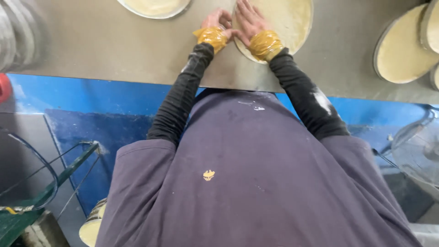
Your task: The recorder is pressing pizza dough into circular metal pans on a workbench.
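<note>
A round pale disc in a thin metal rim [292, 18] lies on the grey metal table [114, 41] straight ahead of me. My right hand [247, 19] rests flat on its left part, fingers spread and pointing away. My left hand [218, 20] sits at the disc's left edge with the fingers curled, touching the rim. Both wrists are wrapped in yellowish tape over black sleeves. Nothing is lifted off the table.
Another pale disc [155, 7] lies at the top edge, and several more [404, 50] are stacked at the right. Below the table are a blue panel [91, 119], a green wire frame [41, 192] at lower left and a fan grille [418, 151] at right.
</note>
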